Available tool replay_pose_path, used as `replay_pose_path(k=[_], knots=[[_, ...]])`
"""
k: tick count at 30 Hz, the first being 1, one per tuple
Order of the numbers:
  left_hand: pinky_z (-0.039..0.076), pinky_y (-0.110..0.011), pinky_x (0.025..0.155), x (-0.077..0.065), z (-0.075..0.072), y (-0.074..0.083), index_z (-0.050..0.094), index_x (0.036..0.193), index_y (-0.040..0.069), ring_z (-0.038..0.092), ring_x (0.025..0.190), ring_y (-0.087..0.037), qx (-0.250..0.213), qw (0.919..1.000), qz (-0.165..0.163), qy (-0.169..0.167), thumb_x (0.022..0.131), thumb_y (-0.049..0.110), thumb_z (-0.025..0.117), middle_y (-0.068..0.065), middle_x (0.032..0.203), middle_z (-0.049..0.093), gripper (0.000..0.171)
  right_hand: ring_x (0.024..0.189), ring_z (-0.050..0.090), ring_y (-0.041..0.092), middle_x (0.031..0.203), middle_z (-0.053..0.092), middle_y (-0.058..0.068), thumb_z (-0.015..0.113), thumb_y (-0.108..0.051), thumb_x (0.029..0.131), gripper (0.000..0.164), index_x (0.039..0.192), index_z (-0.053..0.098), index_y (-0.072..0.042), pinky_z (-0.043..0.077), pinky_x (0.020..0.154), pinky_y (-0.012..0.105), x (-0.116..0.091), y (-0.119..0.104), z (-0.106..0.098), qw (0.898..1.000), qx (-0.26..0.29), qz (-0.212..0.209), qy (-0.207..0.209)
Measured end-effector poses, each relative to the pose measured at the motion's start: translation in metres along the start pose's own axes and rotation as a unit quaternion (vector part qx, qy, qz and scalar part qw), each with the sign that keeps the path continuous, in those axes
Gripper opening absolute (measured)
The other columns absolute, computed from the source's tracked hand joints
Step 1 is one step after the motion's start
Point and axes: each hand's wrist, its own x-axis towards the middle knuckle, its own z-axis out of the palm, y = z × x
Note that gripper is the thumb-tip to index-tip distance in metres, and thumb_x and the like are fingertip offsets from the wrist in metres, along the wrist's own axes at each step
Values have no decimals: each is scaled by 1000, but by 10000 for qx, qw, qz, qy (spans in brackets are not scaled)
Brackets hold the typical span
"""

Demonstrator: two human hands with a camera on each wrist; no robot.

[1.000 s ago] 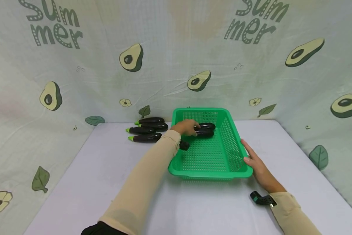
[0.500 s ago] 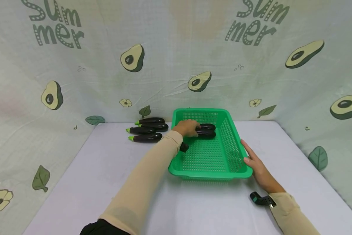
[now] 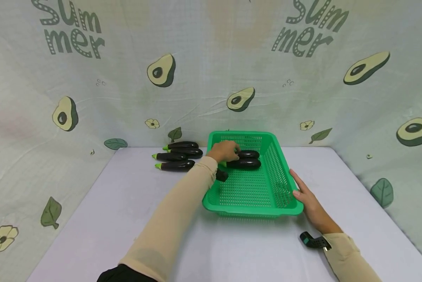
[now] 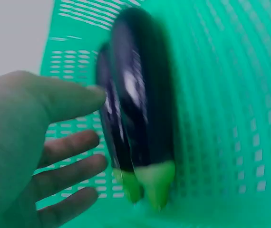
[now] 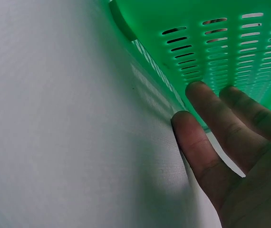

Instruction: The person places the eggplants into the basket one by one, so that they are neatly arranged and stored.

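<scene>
Two dark purple eggplants lie side by side in a green perforated plastic basket (image 3: pixel 246 196). The nearer eggplant (image 3: pixel 246 163) shows its green stem end; the farther eggplant (image 3: pixel 249 154) is partly behind my left hand (image 3: pixel 225 151). In the left wrist view, this hand (image 4: pixel 64 137) has its fingers spread, with the thumb tip at the edge of the smaller-looking eggplant (image 4: pixel 111 118). My right hand (image 3: pixel 311 205) is at the basket's right side, thumb by the rim. The right wrist view shows its straight fingers (image 5: pixel 211 118) against the outer wall.
Several more eggplants (image 3: pixel 175 165) lie on the white tabletop (image 3: pixel 126 211) left of the basket, green stems pointing left. A patterned cloth (image 3: pixel 204 70) hangs behind the table. Black camera mounts (image 3: pixel 314 240) sit at both wrists.
My left hand has loosened from the nearer eggplant and lifted slightly away, so its green stem now shows. My right hand stays at the basket's side.
</scene>
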Motion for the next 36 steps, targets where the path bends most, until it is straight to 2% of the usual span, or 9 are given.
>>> replay_pose_path(k=[3, 6, 10, 14, 21, 24, 31, 36], knots=[[50, -43, 93, -6, -7, -3, 64, 136, 19, 58, 119, -22, -561, 9982, 139, 159, 99, 31, 65, 0, 135, 62, 39, 146, 9, 13, 168, -1, 6, 36, -20, 107, 62, 163, 9, -26, 19, 103, 16, 0, 1, 0, 10000, 11, -81, 16], [51, -41, 92, -12, -15, -4, 66, 134, 18, 62, 113, -19, -967, 9949, 243, 177, 99, 31, 66, 0, 128, 66, 37, 145, 10, 6, 168, -1, 6, 36, -20, 107, 62, 163, 9, -25, 18, 103, 14, 0, 1, -1, 9999, 7, -135, 24], [52, -39, 89, -25, -24, -3, 66, 133, 22, 65, 106, -16, -1207, 9921, 310, 130, 99, 34, 65, 0, 126, 67, 36, 145, 8, 5, 168, -1, 4, 35, -21, 108, 62, 163, 9, -27, 15, 105, 18, 0, 1, -1, 10000, -13, -74, 23], [51, -37, 90, -34, -30, -3, 65, 134, 22, 65, 106, -16, -1373, 9889, 558, 86, 100, 34, 64, -2, 127, 67, 36, 142, 14, 6, 167, -1, 6, 34, -23, 108, 61, 163, 8, -29, 20, 101, 14, 1, 1, 0, 10000, -71, 14, 15], [52, -34, 90, -49, -39, -12, 63, 136, 17, 64, 108, -18, -1879, 9767, 998, 262, 101, 29, 63, -5, 124, 67, 37, 140, 16, 5, 167, -2, 7, 34, -23, 108, 61, 163, 8, -29, 23, 98, 10, 1, 0, 0, 10000, -7, 21, -8], [52, -36, 89, -57, -43, -17, 62, 137, 17, 63, 109, -19, -1959, 9745, 1021, 384, 101, 29, 63, -5, 124, 66, 38, 139, 18, 4, 167, 0, 8, 34, -23, 108, 61, 163, 9, -28, 23, 97, 10, 0, 1, 1, 10000, -21, -27, 9], [51, -39, 90, -83, -54, -25, 58, 141, 20, 62, 113, -20, -1640, 9802, 836, 736, 101, 31, 62, -5, 126, 65, 41, 140, 18, 4, 167, 1, 8, 34, -23, 108, 61, 163, 7, -24, 23, 98, 11, 1, 1, 1, 10000, -60, -48, 14], [51, -40, 89, -97, -52, -39, 60, 139, 19, 62, 112, -21, -1517, 9796, 836, 1018, 101, 32, 62, -4, 123, 66, 40, 146, 9, 10, 168, 0, 7, 34, -22, 108, 61, 163, 8, -24, 15, 107, 20, 1, 0, 1, 10000, -45, -64, 57]])
